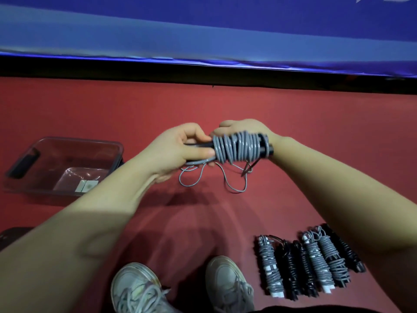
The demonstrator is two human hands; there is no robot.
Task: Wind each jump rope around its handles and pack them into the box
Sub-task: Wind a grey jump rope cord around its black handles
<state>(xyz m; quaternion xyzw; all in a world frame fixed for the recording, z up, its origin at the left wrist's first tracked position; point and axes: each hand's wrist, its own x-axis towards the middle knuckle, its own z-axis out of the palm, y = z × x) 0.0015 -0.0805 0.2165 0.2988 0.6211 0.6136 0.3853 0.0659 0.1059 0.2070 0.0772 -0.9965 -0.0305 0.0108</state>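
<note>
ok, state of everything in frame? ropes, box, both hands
jump rope: gray cord mostly wound round the black handles, its end hanging in loose loops.
left hand: grips the handles at the bundle's left end.
right hand: holds the bundle's right end from behind.
box: open, no lid on, no wound rope seen inside.
wound ropes: finished, lying in a row on the floor, outside the box.

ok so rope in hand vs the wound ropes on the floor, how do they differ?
Held rope: gripped by left hand and right hand above the floor, grey loops hanging loose below. Floor ropes: lying side by side, wound up, untouched. Shared: cord coiled into a bundle.
</note>
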